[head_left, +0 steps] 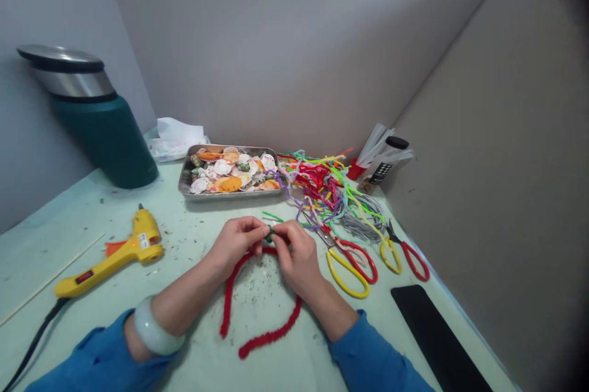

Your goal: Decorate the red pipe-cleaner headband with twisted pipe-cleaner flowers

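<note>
My left hand (242,242) and my right hand (297,252) meet fingertip to fingertip over the middle of the table. Both pinch a small green pipe cleaner (270,234), mostly covered by the fingers. A thin bright green end (273,216) pokes out behind them. Beneath the hands lies a red pipe cleaner (276,335), curved into an open loop with its two ends toward me. Its top passes just under my fingers; whether they touch it I cannot tell.
Left are a yellow glue gun (124,251), a thin stick (55,276) and a green bottle (103,134). Behind stands a metal tray (232,197) of shells. To the right are a pipe cleaner heap (317,180), scissors (352,272), smaller scissors (405,251) and a black slab (435,334).
</note>
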Tool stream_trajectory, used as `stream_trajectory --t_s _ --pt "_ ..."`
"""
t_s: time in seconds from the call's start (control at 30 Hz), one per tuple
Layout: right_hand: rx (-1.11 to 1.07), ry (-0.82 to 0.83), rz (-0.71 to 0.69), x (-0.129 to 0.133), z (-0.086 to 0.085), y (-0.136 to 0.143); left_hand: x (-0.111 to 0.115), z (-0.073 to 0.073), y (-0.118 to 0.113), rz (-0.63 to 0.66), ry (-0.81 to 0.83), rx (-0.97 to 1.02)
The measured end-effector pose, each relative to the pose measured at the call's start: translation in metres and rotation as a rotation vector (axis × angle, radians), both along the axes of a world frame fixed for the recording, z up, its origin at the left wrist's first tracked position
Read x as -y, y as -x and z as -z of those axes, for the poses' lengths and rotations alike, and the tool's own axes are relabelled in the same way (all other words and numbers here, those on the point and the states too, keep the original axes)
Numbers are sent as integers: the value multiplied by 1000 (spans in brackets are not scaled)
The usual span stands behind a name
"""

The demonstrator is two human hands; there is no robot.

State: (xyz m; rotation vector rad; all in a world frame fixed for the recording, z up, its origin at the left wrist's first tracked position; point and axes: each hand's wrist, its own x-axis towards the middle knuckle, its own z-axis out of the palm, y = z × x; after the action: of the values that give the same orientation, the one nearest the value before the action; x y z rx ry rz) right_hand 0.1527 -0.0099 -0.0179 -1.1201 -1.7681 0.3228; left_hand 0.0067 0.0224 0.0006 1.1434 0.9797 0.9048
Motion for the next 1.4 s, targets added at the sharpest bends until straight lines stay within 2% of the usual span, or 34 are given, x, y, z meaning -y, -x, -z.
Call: stream_trajectory --t_s 0.27,0.57,0.63,0.77,0.87,1.0,1.2,1.3,1.4 --pt "-74 -13 -67 0 0 1 0 -1 2 7 77 112" --pt "211 -217 -154 -4 -5 -10 -2 -2 3 20 157 234" --pt "132 -157 -136 -4 -5 -9 -2 -1 3 24 137 238" --pt "-198 135 -71 -5 2 -4 -2 2 2 50 72 166" --pt "-336 282 -103 -7 7 -2 -3 4 2 91 63 147" --pt "-472 379 -104 -8 9 -1 -3 3 0 90 10 125" --pt "-651 559 -89 -8 -1 2 1 -2 -4 -7 -198 -21" --pt "-663 579 -106 -9 -4 2 0 -2 -4 -26 -156 -12" --pt "-636 531 -112 -9 -4 1 -1 -2 -3 13 -98 11"
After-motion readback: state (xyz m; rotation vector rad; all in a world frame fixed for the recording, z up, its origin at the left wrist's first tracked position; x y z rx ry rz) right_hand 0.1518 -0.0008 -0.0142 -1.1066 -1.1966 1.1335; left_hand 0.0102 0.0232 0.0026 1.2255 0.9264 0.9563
